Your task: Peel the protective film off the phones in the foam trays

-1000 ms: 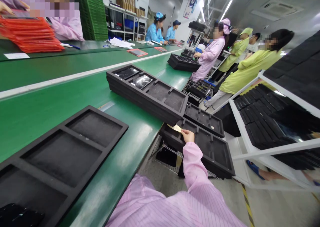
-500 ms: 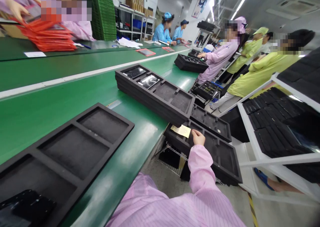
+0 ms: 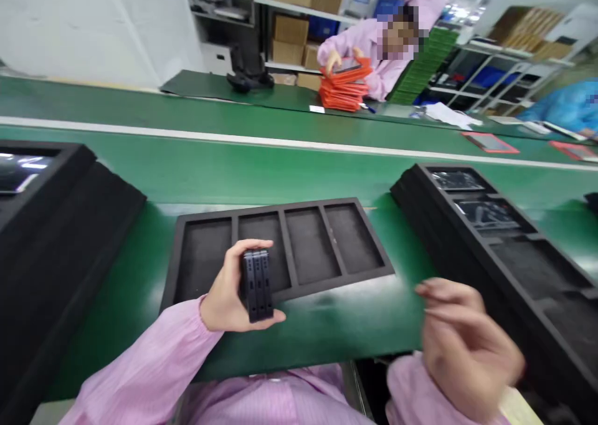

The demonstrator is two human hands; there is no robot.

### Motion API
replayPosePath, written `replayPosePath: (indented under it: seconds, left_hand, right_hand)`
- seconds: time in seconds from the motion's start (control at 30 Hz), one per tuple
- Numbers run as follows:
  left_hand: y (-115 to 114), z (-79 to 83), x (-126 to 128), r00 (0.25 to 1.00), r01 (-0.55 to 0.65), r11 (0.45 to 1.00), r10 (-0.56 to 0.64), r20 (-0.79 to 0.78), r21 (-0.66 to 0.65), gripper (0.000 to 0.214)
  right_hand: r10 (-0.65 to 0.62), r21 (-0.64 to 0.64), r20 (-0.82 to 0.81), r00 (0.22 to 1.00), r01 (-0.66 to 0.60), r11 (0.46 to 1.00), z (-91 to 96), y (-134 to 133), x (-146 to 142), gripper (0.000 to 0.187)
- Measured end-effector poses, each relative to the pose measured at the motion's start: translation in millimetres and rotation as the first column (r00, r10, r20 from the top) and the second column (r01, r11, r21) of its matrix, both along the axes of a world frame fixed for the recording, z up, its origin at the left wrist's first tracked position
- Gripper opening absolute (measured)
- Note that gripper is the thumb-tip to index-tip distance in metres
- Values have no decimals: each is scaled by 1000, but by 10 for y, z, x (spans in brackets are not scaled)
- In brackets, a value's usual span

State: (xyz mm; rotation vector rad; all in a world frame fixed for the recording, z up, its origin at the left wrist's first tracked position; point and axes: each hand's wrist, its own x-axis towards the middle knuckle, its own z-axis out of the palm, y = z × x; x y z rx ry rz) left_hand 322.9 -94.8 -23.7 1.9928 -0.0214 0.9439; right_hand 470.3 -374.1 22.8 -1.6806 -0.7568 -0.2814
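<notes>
My left hand [image 3: 232, 288] is closed round a small stack of thin black devices [image 3: 256, 284], held on edge over the near rim of a black foam tray [image 3: 280, 294]. The tray's several long compartments look bare. My right hand [image 3: 460, 344] hovers low at the right, blurred by motion, fingers loosely curled and pointing left; nothing shows in it. It is near the stack of black foam trays [image 3: 495, 250] at the right, whose far compartments hold dark glossy devices.
A taller stack of black foam trays [image 3: 51, 238] stands at the left. The green belt [image 3: 280, 169] runs across, with a white stripe beyond it. Across the belt a person in pink handles a pile of orange sleeves [image 3: 344, 88]. Shelves with boxes stand behind.
The view has swung from the rack at my right back to the belt in front. My right hand has left the yellow paper slip and tray there. My left hand now shows, holding black devices.
</notes>
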Motion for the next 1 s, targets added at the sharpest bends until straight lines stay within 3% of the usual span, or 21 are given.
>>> replayPosePath:
  seconds: [0.03, 0.1, 0.2, 0.3, 0.5, 0.8, 1.0]
  left_hand:
    - [-3, 10, 4, 1000, 8, 1000, -8, -6, -22, 99]
    - [-5, 23, 10, 1000, 20, 998, -21, -13, -52, 99]
    - [0, 21, 30, 999, 51, 997, -50, 20, -66, 100]
    - [0, 8, 58, 994, 94, 993, -89, 66, -65, 101]
    - [-9, 17, 72, 994, 92, 995, -89, 68, -42, 98]
    - [1, 21, 58, 996, 68, 997, -66, 60, -36, 98]
    - [2, 21, 71, 995, 70, 997, -69, 70, -15, 100]
  right_hand:
    - [210, -50, -27, 977, -211, 976, 79, 305, -43, 12]
    - [461, -121, -104, 881, -472, 873, 233, 818, -105, 12]
    - [602, -196, -221, 768, -639, 744, 405, 1294, -154, 12]
    - [642, -184, -264, 720, -691, 699, 472, 1489, -191, 15]
    - [688, -226, -314, 654, -756, 614, 483, 1551, -207, 17]
    - [680, -248, -332, 654, -756, 606, 506, 1544, -192, 18]
    - [648, -272, -337, 683, -730, 627, 551, 1552, -215, 19]
